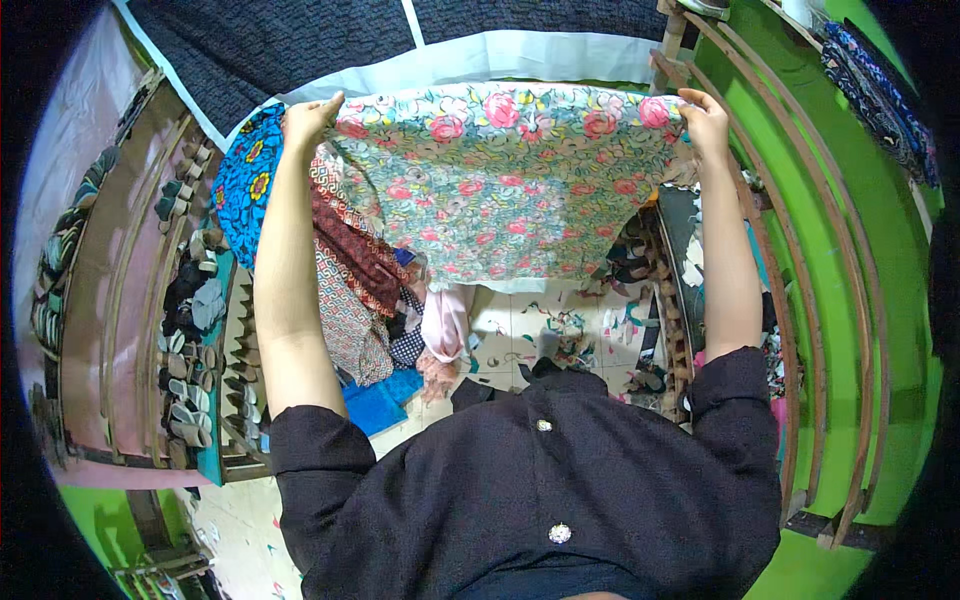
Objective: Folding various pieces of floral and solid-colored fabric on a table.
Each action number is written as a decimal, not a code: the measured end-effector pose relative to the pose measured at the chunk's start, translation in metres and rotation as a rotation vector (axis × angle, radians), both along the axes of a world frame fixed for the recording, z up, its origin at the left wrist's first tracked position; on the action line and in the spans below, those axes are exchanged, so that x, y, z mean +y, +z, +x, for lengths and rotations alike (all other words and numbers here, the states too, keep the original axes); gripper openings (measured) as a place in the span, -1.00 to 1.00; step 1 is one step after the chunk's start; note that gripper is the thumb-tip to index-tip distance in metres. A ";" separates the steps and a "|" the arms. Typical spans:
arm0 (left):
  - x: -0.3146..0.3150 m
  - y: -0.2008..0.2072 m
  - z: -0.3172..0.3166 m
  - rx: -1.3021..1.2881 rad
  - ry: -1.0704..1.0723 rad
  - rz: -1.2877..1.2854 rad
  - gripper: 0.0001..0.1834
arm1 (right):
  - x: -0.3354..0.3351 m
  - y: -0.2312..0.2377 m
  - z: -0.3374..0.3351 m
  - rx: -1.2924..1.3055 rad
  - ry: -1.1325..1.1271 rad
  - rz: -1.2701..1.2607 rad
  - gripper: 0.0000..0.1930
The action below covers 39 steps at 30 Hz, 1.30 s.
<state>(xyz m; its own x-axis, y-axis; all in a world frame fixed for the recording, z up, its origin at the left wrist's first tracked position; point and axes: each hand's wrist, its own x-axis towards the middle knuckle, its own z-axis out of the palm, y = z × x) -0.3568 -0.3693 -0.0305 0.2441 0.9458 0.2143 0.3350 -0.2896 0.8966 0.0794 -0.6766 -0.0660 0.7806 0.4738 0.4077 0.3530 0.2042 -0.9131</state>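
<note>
View: looking down from a person's head; both bare forearms reach up and away from a dark buttoned shirt (530,490).
Left hand: the left hand (308,118) is raised at the upper left, its fingers closed on the top left corner of a floral cloth.
Right hand: the right hand (706,118) is raised at the upper right, its fingers pinched shut on the top right corner of the same cloth.
Floral cloth: the floral cloth (500,180), pale green with pink roses, is stretched wide between the two hands and hangs down in front of the person, above the floor.
Behind the cloth: a pile of patterned fabrics (355,270) in red, brown and white sits to the left, just beside the arm; a bright blue cloth with yellow flowers (240,185) lies against it.
Floor: a pale tiled floor (520,325) shows below the hanging edge, with scraps scattered on it.
Left side: a wooden shelf unit (140,300) holds rows of sandals (185,400).
Right side: curved wooden rails (800,300) stand against a bright green wall (860,250).
Top: dark blue quilted fabric (280,40) with a white border.
</note>
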 end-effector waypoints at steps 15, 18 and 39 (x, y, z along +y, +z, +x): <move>0.011 -0.040 0.004 -0.087 -0.098 -0.032 -0.75 | -0.012 -0.012 -0.004 0.124 -0.043 -0.097 -0.73; 0.003 -0.043 0.016 -0.053 -0.147 -0.199 -0.69 | -0.016 -0.028 0.001 0.170 -0.092 -0.133 -0.72; -0.009 -0.072 0.001 -0.417 -0.063 -0.176 -0.78 | -0.045 -0.041 -0.037 0.073 -0.131 0.100 -0.75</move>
<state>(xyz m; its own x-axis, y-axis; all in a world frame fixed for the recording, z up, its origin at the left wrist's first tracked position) -0.3562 -0.3779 -0.1020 0.2291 0.9628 0.1435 -0.0785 -0.1286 0.9886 0.0426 -0.7218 -0.1066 0.8622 0.3264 0.3874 0.3159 0.2516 -0.9148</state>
